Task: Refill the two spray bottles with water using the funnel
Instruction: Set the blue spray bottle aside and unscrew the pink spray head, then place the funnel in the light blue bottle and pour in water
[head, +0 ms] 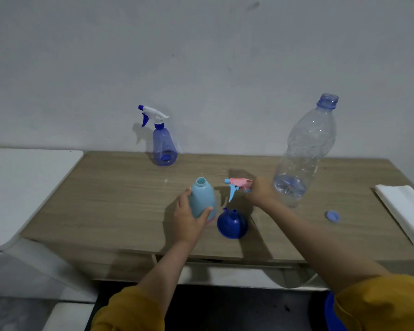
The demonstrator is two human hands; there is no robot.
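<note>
We saw the light blue spray bottle standing upright near the front of the wooden table, its long axis vertical and its open neck pointing up; whether it held anything we could not tell; the left hand curled around its lower body. The right hand pinched the pink trigger head, nozzle pointing left. The blue funnel lay just right of the bottle, mouth down, spout up. The capped transparent blue spray bottle stood at the back; the large clear bottle, uncapped, held a little water at its base; its cap lay near.
</note>
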